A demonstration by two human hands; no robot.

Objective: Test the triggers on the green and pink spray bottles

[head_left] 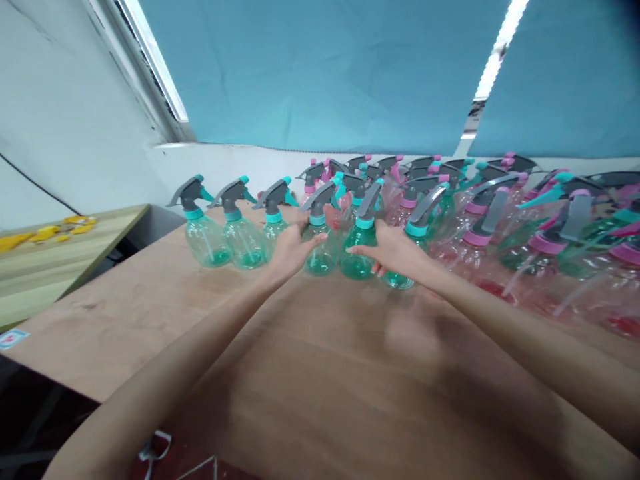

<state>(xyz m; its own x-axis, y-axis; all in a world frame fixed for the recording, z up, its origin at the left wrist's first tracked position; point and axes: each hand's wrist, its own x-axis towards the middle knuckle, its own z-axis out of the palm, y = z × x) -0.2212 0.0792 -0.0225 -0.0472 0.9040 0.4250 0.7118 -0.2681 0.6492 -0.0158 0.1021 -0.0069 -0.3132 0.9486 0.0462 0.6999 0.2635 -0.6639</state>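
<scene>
A row of clear green spray bottles with grey and turquoise trigger heads stands upright along the wooden table. My left hand (293,250) is at one spray bottle (321,261), its thumb across the front and its fingers at the left side, partly hidden. Just to the right, my right hand (397,248) grips a darker green spray bottle (356,257), thumb in front and fingers at its right side. Beside that hand stands another green spray bottle (399,280), partly covered by it. Further left are three more, the outermost one (206,240) at the row's end.
Many pink and green spray bottles (477,257) crowd the table's back and right. The wooden table (125,300) ends at the left. Beyond it, a lighter table (30,267) bears yellow pieces (47,233). A blue covering (325,73) hangs behind.
</scene>
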